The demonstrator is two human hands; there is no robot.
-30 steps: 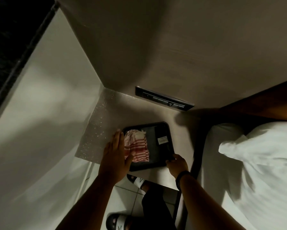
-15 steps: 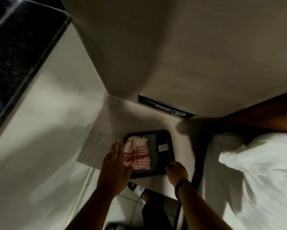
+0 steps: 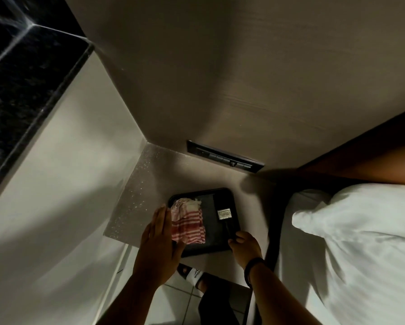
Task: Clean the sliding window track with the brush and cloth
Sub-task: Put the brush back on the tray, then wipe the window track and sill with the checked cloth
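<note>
A black tray [image 3: 222, 193] sits on a small speckled bedside table [image 3: 138, 195]. A red-and-white striped cloth [image 3: 188, 222] lies crumpled in the tray's left half. In the right half lies a brush [image 3: 225, 215] with a metal band and a black handle pointing toward me. My right hand [image 3: 243, 246] is curled around the end of that handle at the tray's front right corner. My left hand [image 3: 160, 240] lies flat with fingers straight along the cloth's left edge, thumb by the tray's front left corner. The dark window frame and sill [image 3: 21, 90] are at the upper left.
A black switch panel [image 3: 225, 157] is set in the wall behind the table. A bed with a white pillow [image 3: 351, 231] fills the right side. Below the table are a tiled floor and my foot in a black-and-white sandal [image 3: 193, 274].
My right hand has shifted from the tray's front edge onto the brush handle. My left hand has slid back toward me beside the cloth. The view has tilted up toward the window.
</note>
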